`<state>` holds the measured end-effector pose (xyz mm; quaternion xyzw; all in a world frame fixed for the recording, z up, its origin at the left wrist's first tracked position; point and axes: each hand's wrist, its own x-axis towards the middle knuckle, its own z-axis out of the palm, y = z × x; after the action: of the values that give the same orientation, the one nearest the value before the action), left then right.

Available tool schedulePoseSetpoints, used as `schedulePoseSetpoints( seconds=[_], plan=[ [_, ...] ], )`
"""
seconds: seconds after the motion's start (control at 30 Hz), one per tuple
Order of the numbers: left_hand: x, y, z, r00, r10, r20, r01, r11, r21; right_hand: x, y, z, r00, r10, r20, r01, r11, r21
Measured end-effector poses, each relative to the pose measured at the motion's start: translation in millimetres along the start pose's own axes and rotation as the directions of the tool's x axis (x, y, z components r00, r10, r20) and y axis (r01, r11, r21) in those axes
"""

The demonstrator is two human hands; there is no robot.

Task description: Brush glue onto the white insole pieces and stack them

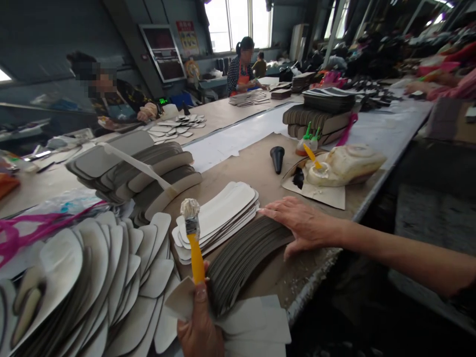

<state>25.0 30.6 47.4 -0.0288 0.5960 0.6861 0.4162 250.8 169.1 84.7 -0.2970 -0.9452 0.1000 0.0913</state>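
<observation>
My left hand is closed around the yellow handle of a glue brush, bristles up, and also pinches a pale cut piece. My right hand lies flat with fingers stretched out on a fanned stack of dark grey insole pieces. Just behind that stack sits a pile of white insole pieces.
Many overlapping pale insoles spread at my left, grey stacks behind them. A glue tub with a brush, a black cone and the table edge are at right. Other people work across the table.
</observation>
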Motion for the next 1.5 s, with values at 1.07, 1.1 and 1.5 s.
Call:
schedulePoseSetpoints(
  seconds=[1.07,1.1,1.5],
  plan=[
    [13.9,-0.4,-3.8,0.959,0.264,-0.105,-0.234,0.944,0.234,16.8,13.3,3.5,0.844,0.280,0.457,-0.471,0.795,0.383],
    [16.4,-1.8,-7.7,0.956,0.275,-0.100,-0.247,0.942,0.226,20.7,16.7,2.9,0.835,0.265,0.483,-0.470,0.800,0.372],
    [-20.9,3.5,-6.3,0.924,0.307,-0.230,-0.244,0.933,0.264,50.7,29.8,-1.3,0.757,0.245,0.605,-0.587,0.661,0.467]
  ],
)
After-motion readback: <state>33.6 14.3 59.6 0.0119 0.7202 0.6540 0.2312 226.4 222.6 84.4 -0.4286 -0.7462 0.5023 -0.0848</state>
